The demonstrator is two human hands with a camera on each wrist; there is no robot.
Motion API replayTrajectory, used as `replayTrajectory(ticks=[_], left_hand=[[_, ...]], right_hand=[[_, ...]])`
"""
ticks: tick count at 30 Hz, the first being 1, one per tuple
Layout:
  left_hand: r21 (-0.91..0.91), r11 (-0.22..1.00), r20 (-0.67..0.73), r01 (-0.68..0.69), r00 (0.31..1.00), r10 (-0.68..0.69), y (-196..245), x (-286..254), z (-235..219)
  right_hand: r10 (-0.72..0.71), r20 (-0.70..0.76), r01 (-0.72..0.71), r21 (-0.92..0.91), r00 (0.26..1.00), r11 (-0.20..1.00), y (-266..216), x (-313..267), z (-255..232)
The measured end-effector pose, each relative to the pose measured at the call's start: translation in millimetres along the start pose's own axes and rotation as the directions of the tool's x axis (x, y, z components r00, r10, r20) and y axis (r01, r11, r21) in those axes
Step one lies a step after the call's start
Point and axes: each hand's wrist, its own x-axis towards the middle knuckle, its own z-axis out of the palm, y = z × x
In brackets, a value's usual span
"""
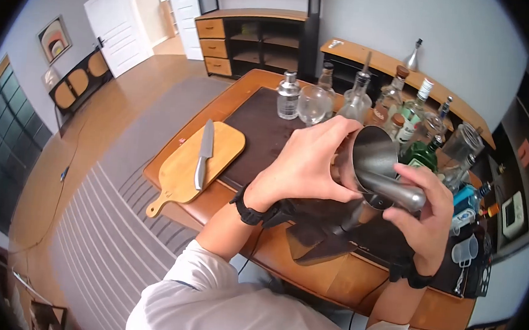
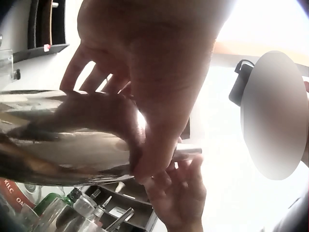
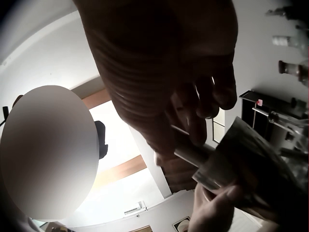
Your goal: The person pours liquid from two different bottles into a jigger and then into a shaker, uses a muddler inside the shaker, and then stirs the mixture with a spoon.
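Note:
My left hand (image 1: 305, 158) grips a metal shaker tin (image 1: 370, 142), thumb on one side and fingers round the other. The tin is tilted, its open mouth towards me. Across the mouth lies a steel muddler (image 1: 394, 189), one end inside the tin and its rounded end sticking out over the rim. My right hand (image 1: 423, 216) pinches that outer end between thumb and fingers. In the left wrist view the shiny tin wall (image 2: 63, 140) fills the left side. The right wrist view shows the muddler shaft (image 3: 190, 153) at the rim, with the tin's inside dark.
Several bottles, a green one (image 1: 421, 154) among them, crowd the table's right side. A glass shaker (image 1: 288, 96) and a round glass (image 1: 313, 104) stand at the back. Left lies a cutting board (image 1: 178, 165) with a knife (image 1: 204, 155). A plastic measuring cup (image 1: 465, 249) sits far right.

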Motion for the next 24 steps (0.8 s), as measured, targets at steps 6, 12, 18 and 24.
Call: replayTrajectory(ticks=[6, 12, 18, 24], left_hand=[[-0.210, 0.964, -0.227, 0.162, 0.951, -0.209, -40, -56, -9], [-0.413, 0.850, -0.472, 0.326, 0.722, -0.506, -124, -56, -54], [-0.253, 0.831, -0.634, 0.495, 0.564, -0.529, -246, -14, -62], [-0.174, 0.816, -0.651, 0.552, 0.557, -0.516, -364, -8, -47]], right_hand=[[0.159, -0.081, -0.144, 0.161, 0.984, 0.976, 2, -14, -12], [0.292, -0.325, -0.257, 0.146, 0.899, 0.955, 29, -21, -42], [0.311, -0.346, -0.301, 0.085, 0.885, 0.950, 41, -24, -55], [0.308, -0.397, -0.339, -0.007, 0.864, 0.941, 38, -20, -54]])
